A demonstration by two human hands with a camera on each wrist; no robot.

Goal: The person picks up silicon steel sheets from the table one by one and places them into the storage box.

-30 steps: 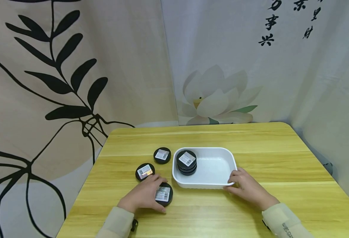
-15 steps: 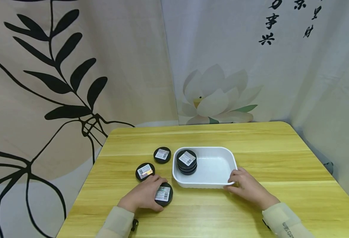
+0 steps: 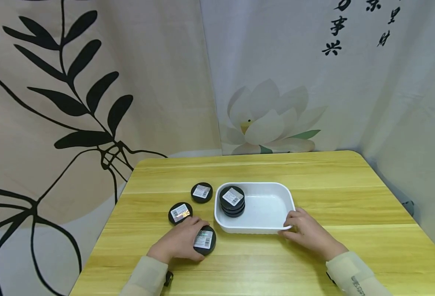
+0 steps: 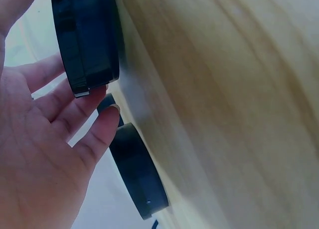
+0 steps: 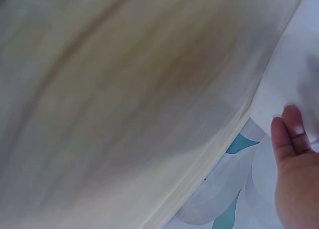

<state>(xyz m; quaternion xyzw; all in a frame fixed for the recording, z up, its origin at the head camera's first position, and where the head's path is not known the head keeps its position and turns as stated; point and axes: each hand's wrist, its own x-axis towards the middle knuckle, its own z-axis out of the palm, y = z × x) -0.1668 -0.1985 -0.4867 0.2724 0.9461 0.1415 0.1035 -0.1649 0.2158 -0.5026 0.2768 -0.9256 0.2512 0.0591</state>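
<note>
My left hand (image 3: 178,243) grips a flat round black case (image 3: 204,239) with a white barcode label, at the front left of the table. In the left wrist view, the thumb and fingers hold this case (image 4: 85,42) by its sides. My right hand (image 3: 310,235) holds the front right corner of a white rectangular tray (image 3: 269,209). Inside the tray, at its left end, stands a stack of similar black cases (image 3: 233,200). The right wrist view catches only part of the right hand (image 5: 296,164) against the white tray wall (image 5: 284,69).
Two more black cases lie left of the tray: one labelled case (image 3: 180,213) just beyond the left hand, another case (image 3: 201,193) farther back. The wooden table (image 3: 336,185) reaches a patterned curtain (image 3: 165,82) behind.
The left thumb has drawn in against the near case, and that case has shifted very slightly. The right hand and tray stay in place.
</note>
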